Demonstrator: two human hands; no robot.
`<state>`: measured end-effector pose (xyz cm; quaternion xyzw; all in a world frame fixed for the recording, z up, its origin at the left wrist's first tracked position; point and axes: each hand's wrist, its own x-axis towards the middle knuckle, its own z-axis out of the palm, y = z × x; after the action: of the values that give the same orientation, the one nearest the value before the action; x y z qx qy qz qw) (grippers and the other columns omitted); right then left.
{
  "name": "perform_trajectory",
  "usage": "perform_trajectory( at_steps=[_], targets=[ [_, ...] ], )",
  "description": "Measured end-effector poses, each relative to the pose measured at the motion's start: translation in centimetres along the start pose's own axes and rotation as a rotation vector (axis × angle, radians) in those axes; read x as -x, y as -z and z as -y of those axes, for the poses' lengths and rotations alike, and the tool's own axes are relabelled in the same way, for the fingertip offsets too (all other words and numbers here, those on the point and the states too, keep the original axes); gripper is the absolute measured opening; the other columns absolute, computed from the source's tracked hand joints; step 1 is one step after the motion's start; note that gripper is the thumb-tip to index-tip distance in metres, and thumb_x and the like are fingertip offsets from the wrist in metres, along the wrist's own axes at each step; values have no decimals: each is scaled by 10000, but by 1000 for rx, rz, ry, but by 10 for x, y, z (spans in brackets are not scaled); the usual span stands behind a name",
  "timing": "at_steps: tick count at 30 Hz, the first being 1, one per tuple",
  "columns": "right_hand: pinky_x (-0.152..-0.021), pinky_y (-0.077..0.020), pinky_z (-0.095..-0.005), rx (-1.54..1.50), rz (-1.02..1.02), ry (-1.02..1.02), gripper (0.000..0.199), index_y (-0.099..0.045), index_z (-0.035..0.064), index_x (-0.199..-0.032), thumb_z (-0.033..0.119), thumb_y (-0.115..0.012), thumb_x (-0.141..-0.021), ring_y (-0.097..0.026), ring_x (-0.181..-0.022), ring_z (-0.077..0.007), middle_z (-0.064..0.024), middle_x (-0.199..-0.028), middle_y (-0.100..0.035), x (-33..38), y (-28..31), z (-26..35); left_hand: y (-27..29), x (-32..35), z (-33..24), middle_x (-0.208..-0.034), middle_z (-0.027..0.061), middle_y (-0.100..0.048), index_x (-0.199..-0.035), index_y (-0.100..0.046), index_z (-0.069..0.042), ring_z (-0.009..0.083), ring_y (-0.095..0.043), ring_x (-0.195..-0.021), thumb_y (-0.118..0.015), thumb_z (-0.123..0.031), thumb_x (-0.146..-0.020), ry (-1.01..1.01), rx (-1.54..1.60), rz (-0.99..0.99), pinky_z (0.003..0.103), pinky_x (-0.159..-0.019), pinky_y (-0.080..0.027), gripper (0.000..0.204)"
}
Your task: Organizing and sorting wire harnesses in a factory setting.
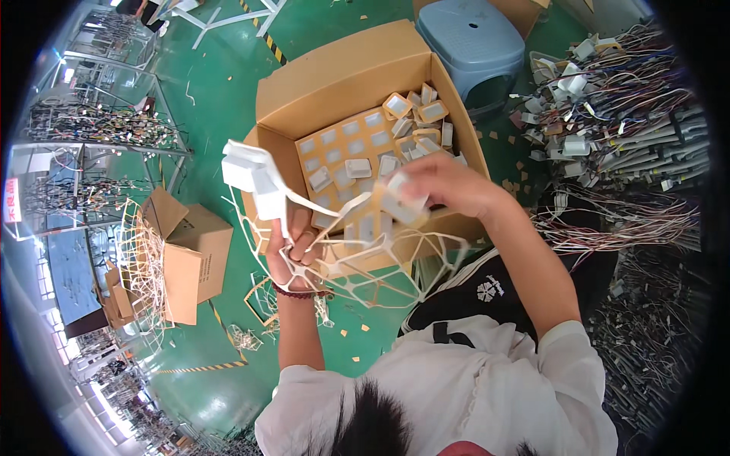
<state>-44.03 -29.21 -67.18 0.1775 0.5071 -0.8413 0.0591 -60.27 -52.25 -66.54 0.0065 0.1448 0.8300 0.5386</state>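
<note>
Head view, looking down over an open cardboard box [350, 83] on the green floor [220, 106].

Left hand [293, 254]: fingers curled shut around a bundle of white plastic lattice frame [365, 266], a web of thin runners with empty cells. The frame hangs from the fist and spreads rightward across the near wall of the box. Above the fist, a cluster of white moulded pieces [251, 178] stands up, attached to the same runners.

Right hand [445, 186]: fingers pinched on one small white square part [403, 201] at the upper edge of the lattice, just over the box's near rim. Hands are apart, joined only by the frame between them.

Box contents: a tan sheet with rows of pale square parts [342, 148] lying flat, and loose square parts [414, 114] heaped in the far right corner.

Surroundings: a smaller cardboard box [190, 258] lies on its side to the left, with a tangle of spent white lattice [141, 266] against it. A blue plastic stool [475, 42] stands beyond the box. Bundles of coloured wire harnesses [631, 99] fill the right side. Small tan scraps [353, 334] lie scattered on the floor.
</note>
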Motion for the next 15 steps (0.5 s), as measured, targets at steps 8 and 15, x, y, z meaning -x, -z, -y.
perform_trajectory(
  at_steps=[8, 15],
  targets=[
    [-467, -383, -211, -244, -527, 16, 404, -554, 102, -1109, 429, -464, -891, -546, -638, -78, 8, -814, -595, 0, 65, -34, 26, 24, 7, -810, 14, -370, -961, -374, -89, 63, -345, -467, -331, -261, -996, 67, 229, 39, 238, -441, -340, 181],
    [-752, -493, -382, 1020, -619, 153, 526, -471, 40, -1251, 352, -606, -849, -591, -918, -287, -194, -1160, -545, -52, 30, -97, 20, 22, 22, -742, -14, -392, -939, -394, -92, 28, -267, -413, -365, -224, -988, 11, 360, 29, 184, -386, -277, 144]
  ],
)
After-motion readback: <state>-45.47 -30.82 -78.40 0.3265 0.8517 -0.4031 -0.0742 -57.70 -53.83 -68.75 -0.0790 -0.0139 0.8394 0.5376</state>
